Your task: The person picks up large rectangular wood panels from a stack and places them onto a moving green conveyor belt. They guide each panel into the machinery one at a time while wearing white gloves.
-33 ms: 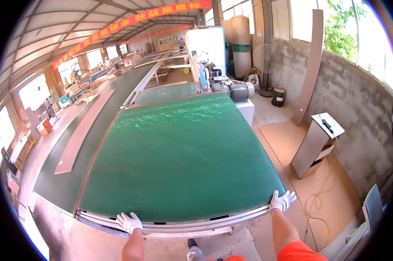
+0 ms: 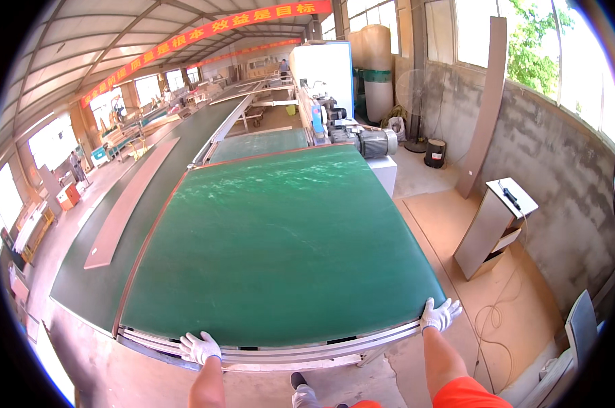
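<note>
In front of me lies a wide green conveyor belt (image 2: 280,251) with pale scuffs toward its far end. A grey metal rail (image 2: 273,355) runs along the belt's near edge. My left hand (image 2: 201,347), in a white glove, rests on the rail near the belt's front, fingers spread. At the near right corner of the belt, my right hand (image 2: 441,315), gloved too, lies with its fingers apart. Neither hand holds anything. A long brown board (image 2: 132,211) lies on the dark green surface to the left.
An electric motor (image 2: 378,144) sits at the belt's far right. On the right, a small cabinet (image 2: 485,228) carries a black handheld tool (image 2: 511,198) with a cord trailing to the floor. A tall board (image 2: 485,109) leans on the wall. People stand farther off.
The view has shifted very slightly. Both hands stay at the same places on the belt's near edge, and nothing has been taken or let go.
</note>
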